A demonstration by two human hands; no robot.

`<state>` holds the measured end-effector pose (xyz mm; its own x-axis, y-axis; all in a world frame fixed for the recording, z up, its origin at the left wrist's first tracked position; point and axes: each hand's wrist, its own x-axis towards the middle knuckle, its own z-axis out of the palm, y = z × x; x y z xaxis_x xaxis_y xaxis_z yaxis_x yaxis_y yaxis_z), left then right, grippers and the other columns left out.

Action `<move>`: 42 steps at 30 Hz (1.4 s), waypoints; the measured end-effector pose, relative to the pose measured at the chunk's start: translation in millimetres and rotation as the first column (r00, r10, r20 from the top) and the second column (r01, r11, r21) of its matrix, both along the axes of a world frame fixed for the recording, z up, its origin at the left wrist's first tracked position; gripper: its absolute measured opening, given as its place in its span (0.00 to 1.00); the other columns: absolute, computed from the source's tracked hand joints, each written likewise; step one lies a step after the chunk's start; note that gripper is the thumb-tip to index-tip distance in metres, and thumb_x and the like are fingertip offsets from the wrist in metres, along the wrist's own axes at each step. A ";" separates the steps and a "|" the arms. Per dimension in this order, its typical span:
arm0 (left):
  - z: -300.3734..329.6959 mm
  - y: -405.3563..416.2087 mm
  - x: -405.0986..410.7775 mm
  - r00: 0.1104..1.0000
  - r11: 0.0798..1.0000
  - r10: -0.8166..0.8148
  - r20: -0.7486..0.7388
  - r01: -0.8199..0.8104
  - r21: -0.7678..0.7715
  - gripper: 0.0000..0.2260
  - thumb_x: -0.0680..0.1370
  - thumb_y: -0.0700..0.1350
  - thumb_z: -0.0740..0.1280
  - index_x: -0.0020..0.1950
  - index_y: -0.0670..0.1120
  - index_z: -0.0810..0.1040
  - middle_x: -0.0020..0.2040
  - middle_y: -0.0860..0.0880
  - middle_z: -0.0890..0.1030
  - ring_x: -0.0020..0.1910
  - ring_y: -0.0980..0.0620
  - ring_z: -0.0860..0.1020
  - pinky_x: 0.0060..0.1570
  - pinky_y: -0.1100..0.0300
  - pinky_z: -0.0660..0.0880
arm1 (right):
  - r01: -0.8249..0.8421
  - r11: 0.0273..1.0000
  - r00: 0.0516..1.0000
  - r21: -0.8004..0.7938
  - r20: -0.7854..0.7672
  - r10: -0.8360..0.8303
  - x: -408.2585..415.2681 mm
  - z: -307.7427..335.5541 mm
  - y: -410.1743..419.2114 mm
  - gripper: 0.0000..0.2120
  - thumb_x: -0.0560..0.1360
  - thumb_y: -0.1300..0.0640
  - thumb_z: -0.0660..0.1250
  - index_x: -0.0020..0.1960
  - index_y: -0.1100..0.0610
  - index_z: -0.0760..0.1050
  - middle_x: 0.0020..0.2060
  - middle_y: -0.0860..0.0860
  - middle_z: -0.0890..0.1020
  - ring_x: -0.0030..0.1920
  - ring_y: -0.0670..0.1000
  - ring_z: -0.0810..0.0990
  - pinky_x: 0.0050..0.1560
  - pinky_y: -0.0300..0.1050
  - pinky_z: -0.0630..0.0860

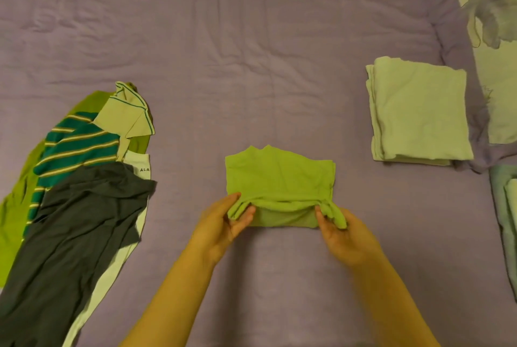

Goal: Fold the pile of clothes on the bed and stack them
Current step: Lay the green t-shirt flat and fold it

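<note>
both hands, the left hand (223, 223) and right hand (345, 230), pinch the near corners of a half-folded lime green top (279, 178) lying mid-bed on the wrinkled lilac bedspread (251, 52). to the left an unfolded pile (78, 178) of soft grey, striped and green knits waits; one pale folded stack (419, 111), flat and square, sits done at right.

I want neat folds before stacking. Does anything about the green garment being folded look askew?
Yes. The green garment has a bunched corner under the right hand, hanging past the folded edge, and its far edge is uneven. The left hand pinches the other corner more tidily.
</note>
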<state>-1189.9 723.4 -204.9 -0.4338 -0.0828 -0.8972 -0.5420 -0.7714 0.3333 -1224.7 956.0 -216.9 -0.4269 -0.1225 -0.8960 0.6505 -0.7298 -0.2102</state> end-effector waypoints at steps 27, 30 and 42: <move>-148.4 16.4 -52.6 0.237 -0.692 -0.681 0.693 0.101 -0.715 0.28 0.77 0.65 0.51 0.73 0.53 0.66 0.74 0.43 0.65 0.74 0.39 0.61 0.65 0.32 0.54 | 0.342 -0.593 -0.032 0.729 0.640 0.768 -77.6 -140.4 -37.0 0.26 0.78 0.37 0.48 0.72 0.45 0.66 0.72 0.56 0.67 0.72 0.60 0.65 0.68 0.67 0.56; -150.0 14.9 -56.2 0.256 -0.693 -0.676 0.691 0.101 -0.714 0.28 0.77 0.65 0.51 0.73 0.53 0.66 0.74 0.43 0.65 0.74 0.39 0.61 0.65 0.32 0.55 | 0.367 -0.586 0.010 0.722 0.627 0.779 -82.8 -138.9 -41.2 0.26 0.77 0.38 0.51 0.71 0.46 0.68 0.70 0.56 0.70 0.70 0.60 0.68 0.67 0.66 0.60; -100.9 15.6 -40.0 0.924 0.582 -0.220 0.313 0.382 -0.718 0.28 0.72 0.40 0.74 0.68 0.32 0.67 0.63 0.35 0.74 0.61 0.39 0.74 0.60 0.46 0.69 | -0.016 -0.664 -0.343 0.747 0.620 0.706 -125.7 -87.2 -47.5 0.32 0.76 0.38 0.60 0.74 0.50 0.57 0.60 0.55 0.79 0.60 0.56 0.77 0.60 0.49 0.66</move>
